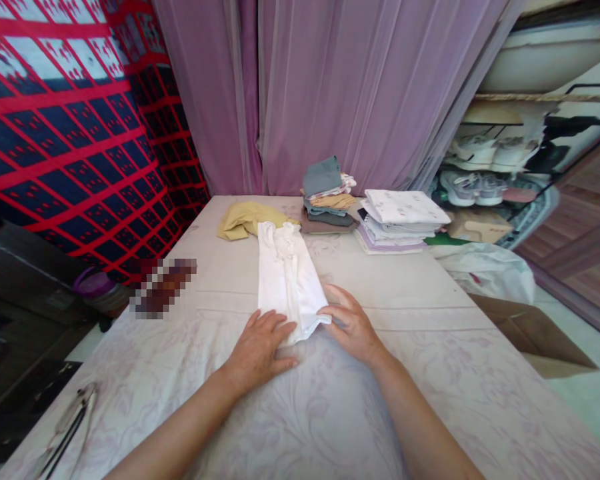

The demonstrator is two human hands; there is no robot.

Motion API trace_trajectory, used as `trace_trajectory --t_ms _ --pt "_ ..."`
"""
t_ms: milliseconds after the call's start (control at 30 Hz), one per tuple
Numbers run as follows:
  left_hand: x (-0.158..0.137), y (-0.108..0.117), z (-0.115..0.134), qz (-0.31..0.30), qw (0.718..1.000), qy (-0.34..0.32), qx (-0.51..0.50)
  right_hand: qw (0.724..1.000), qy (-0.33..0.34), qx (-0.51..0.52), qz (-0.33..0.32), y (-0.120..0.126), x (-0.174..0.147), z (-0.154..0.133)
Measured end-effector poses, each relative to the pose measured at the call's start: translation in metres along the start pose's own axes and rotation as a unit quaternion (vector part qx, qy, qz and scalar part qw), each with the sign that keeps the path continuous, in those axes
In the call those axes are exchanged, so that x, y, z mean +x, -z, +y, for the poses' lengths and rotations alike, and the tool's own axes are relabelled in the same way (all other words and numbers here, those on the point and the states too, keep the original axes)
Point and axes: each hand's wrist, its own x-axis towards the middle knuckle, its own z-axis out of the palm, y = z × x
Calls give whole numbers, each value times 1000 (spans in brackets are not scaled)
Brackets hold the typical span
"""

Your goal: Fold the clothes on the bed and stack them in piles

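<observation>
A white garment (pixel 285 273), folded into a long narrow strip with a gathered far end, lies on the cloth-covered table (pixel 220 293). My left hand (pixel 264 343) rests flat on its near left corner, fingers stretched out. At the near right corner, my right hand (pixel 351 327) pinches the hem between thumb and fingers and lifts that edge slightly. Touching the garment's far end is a crumpled yellow cloth (pixel 245 219).
A stack of folded coloured clothes (pixel 327 200) stands at the back beside a stack of folded white ones (pixel 405 210). Eyeglasses (pixel 75 417) lie front left. Purple curtains (pixel 330 87) hang behind. On the right are a shoe rack (pixel 480 167) and a cardboard box (pixel 530 333).
</observation>
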Motion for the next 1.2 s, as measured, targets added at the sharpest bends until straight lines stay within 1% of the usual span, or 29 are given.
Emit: trace_trajectory --t_ms 100,167,300,400,467,567,667,733,800,900,967,1067,1133,1200 --pt "3 -2 12 7 999 38 31 999 22 -23 -3 0 -1 0" --pt "4 -3 15 19 997 48 54 999 26 -30 -15 -2 -2 3" --pt "0 -8 13 31 996 30 84 999 15 -49 -15 -7 -4 11" --pt "-5 -12 6 39 995 14 89 998 -4 -64 -10 -8 -4 13" --pt "-7 -13 0 55 995 14 85 997 -12 -75 -9 -8 -4 13" --pt "-10 -7 -9 96 993 15 62 996 -3 -90 -17 -7 -3 9" --pt "-13 9 -10 114 993 -7 39 995 12 -95 -37 -1 -1 1" --pt "-17 23 -5 92 995 -22 32 994 11 -84 -63 4 -1 -8" --pt "-20 35 3 47 998 -26 31 993 -1 -66 -98 11 -2 -18" --pt "-22 47 13 -26 999 -32 24 988 -33 -46 -145 20 -6 -30" --pt "-18 53 13 -53 998 -35 12 984 -58 -27 -168 24 -7 -35" --pt "-2 63 1 -61 998 -7 -10 979 -97 11 -180 23 1 -32" --pt "15 70 -13 -47 998 30 -40 979 -121 34 -162 19 13 -24" --pt "34 73 -28 -20 994 65 -82 980 -140 54 -130 11 26 -13"
